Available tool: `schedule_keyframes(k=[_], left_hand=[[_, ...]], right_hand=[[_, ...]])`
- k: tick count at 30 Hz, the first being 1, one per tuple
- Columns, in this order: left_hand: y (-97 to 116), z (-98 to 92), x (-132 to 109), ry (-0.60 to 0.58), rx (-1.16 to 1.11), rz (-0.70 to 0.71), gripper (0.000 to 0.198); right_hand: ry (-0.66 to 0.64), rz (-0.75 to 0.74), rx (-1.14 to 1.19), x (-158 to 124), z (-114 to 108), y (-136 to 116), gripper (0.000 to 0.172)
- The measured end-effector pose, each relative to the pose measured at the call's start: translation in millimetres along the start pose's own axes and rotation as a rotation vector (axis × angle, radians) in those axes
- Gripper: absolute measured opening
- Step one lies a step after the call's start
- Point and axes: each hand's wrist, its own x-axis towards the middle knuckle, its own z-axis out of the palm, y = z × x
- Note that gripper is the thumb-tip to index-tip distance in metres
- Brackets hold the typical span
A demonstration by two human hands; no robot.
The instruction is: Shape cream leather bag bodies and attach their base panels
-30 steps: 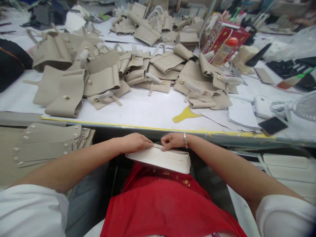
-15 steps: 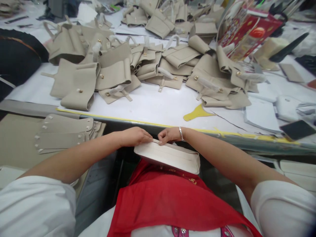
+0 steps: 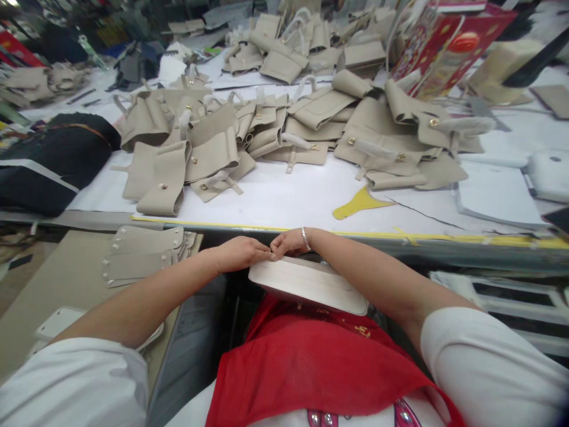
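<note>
A pale leather bag piece (image 3: pixel 309 286) with a long, round-cornered panel rests over the red apron, below the table edge. At its far left rim, my left hand (image 3: pixel 243 252) is closed, fingertips pressed on the edge. My right hand (image 3: pixel 287 242), with a silver bracelet at the wrist, pinches the same rim; the two hands' fingertips meet there. The piece's far side is partly hidden by the hands and right forearm.
Beige bag pieces (image 3: pixel 213 139) with gold fittings lie heaped across the white table (image 3: pixel 293 193). A yellow template (image 3: pixel 361 203) lies near its front edge. Flat beige strips (image 3: pixel 142 254) sit on a board at left. A black bundle (image 3: pixel 57 160) stands far left.
The view has turned toward the left, showing more of the table there. My right hand has moved slightly left along the rim, closer to my left fingertips.
</note>
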Motion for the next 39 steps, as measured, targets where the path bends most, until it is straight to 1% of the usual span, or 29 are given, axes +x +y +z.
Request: schedule_keyframes(k=[3, 6, 8, 10, 12, 14, 17, 18, 20, 22, 24, 27, 29, 33, 39], left_hand=[[12, 0.9, 1, -0.041, 0.145, -0.024, 0.039], [24, 5.1, -1, -0.071, 0.268, -0.073, 0.043], [30, 8.9, -5, -0.055, 0.295, -0.09, 0.046], [34, 12.0, -8, -0.029, 0.309, -0.114, 0.049], [38, 13.0, -10, -0.008, 0.319, -0.155, 0.049], [45, 12.7, -6, 0.042, 0.319, -0.195, 0.042], [70, 14.9, 10, 0.211, 0.222, -0.181, 0.032], [81, 17.7, 16, 0.275, 0.157, -0.156, 0.031], [103, 27.0, 30, 0.369, 0.024, -0.088, 0.03], [120, 39.6, 41, 0.426, -0.037, -0.017, 0.023], [129, 52.6, 47, 0.486, -0.032, 0.029, 0.017], [131, 66.8, 47, 0.575, -0.006, 0.065, 0.017], [130, 71.4, 44, 0.597, 0.007, 0.075, 0.016], [134, 71.6, 44, 0.568, 0.074, 0.029, 0.018], [143, 63.3, 52, 0.427, 0.223, -0.035, 0.018]], right_hand=[[0.02, 0.022, -0.015, -15, 0, 4, 0.045], [0.041, 0.048, -0.042, -40, -2, 14, 0.047], [0.076, 0.058, -0.071, -59, -4, 24, 0.047], [0.155, 0.051, -0.127, -80, -3, 33, 0.045], [0.292, 0.024, -0.253, -102, 2, 40, 0.04], [0.514, -0.014, -0.449, -127, 17, 46, 0.032], [0.904, -0.174, -0.74, -164, 55, 59, 0.017], [1.005, -0.245, -0.811, -174, 71, 67, 0.016], [1.123, -0.356, -0.923, -187, 102, 85, 0.018], [1.2, -0.406, -1.02, -189, 126, 105, 0.02], [1.284, -0.439, -1.099, -182, 141, 123, 0.016], [1.42, -0.47, -1.141, -167, 152, 137, 0.013], [1.472, -0.464, -1.153, -162, 155, 139, 0.012], [1.482, -0.421, -1.186, -161, 158, 137, 0.011], [1.517, -0.335, -1.163, -158, 157, 130, 0.014]])
